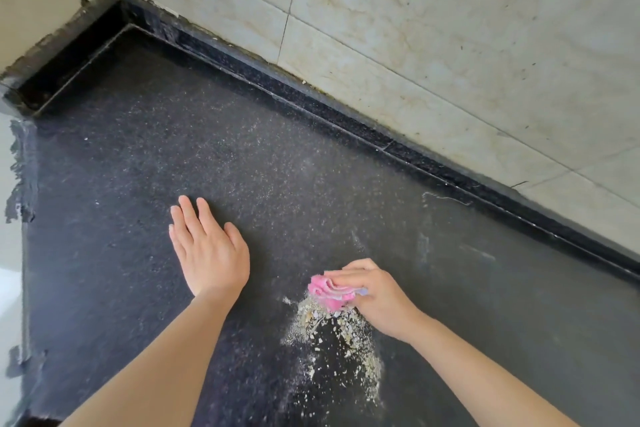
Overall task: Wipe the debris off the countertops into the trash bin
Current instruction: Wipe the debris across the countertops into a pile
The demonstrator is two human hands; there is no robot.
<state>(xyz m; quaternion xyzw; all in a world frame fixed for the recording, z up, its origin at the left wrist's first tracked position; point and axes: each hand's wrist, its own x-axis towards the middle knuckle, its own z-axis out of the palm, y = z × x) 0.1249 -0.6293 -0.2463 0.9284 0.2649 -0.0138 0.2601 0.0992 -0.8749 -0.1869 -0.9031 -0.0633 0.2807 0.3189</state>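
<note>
A dark speckled countertop [138,166] fills the view. My right hand [377,298] grips a bunched pink cloth [329,291] and presses it onto the counter. Just in front of the cloth lies a pile of pale crumbs and grit, the debris [332,333], trailing toward the near edge. My left hand [207,246] lies flat on the counter to the left of the cloth, fingers straight and holding nothing. Fine dust [242,149] speckles the surface beyond both hands. No trash bin is in view.
A low dark backsplash ledge [346,114] runs along the tiled wall [450,28] at the back and meets a side wall in the far left corner [114,10]. The counter's left edge [24,184] is rough and chipped.
</note>
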